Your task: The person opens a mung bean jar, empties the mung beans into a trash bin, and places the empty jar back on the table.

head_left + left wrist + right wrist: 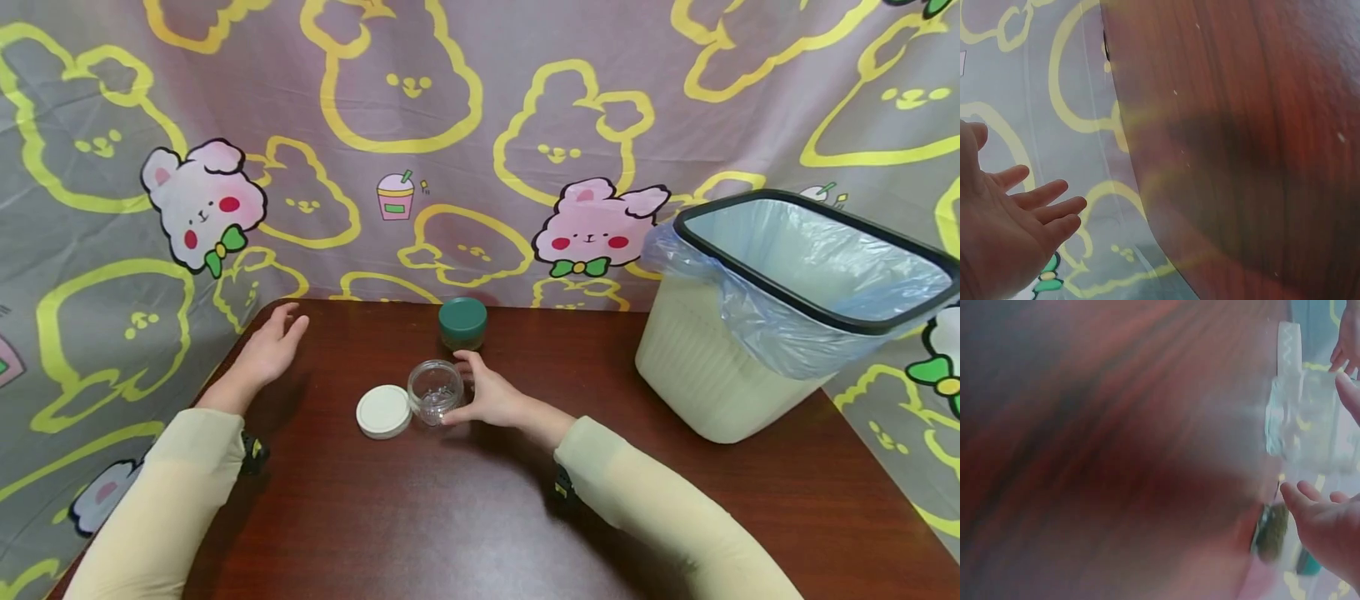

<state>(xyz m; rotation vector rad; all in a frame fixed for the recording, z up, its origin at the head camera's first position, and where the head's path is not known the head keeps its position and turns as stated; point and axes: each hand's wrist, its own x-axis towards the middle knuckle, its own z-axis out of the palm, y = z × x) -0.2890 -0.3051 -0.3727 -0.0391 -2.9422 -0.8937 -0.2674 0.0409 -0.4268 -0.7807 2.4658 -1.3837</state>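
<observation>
We see the fingers (1300, 501) of the right hand (489, 397) spread in a wide curve, the thumb toward the near side and the index finger toward the far side of a clear glass jar (433, 390). In the right wrist view we make out a gap between those fingers and the glass, while the thumb overlaps the jar's outline; whether the thumb touches it, we cannot tell. The jar stands upright on the tabletop (337, 517), its mouth facing up.

Just left of the jar we find a white lid (384, 411) lying flat, so near that we cannot tell whether the two touch. Beyond the jar, a little to its right, stands a squat container with a dark green lid (462, 318).

Our left hand (272, 348) is raised near the tabletop's left edge, its fingers loosely extended and holding nothing; of the things here, the white lid is nearest to it, well apart.

Farther out, pale sleeves (622, 475) cover both forearms. On our right stands a cream ribbed bin (712, 358), lined with a bluish plastic bag (780, 333) under a black rim (806, 300). Behind everything hangs a cloth (480, 179) printed with yellow outlines and cartoon rabbits.
</observation>
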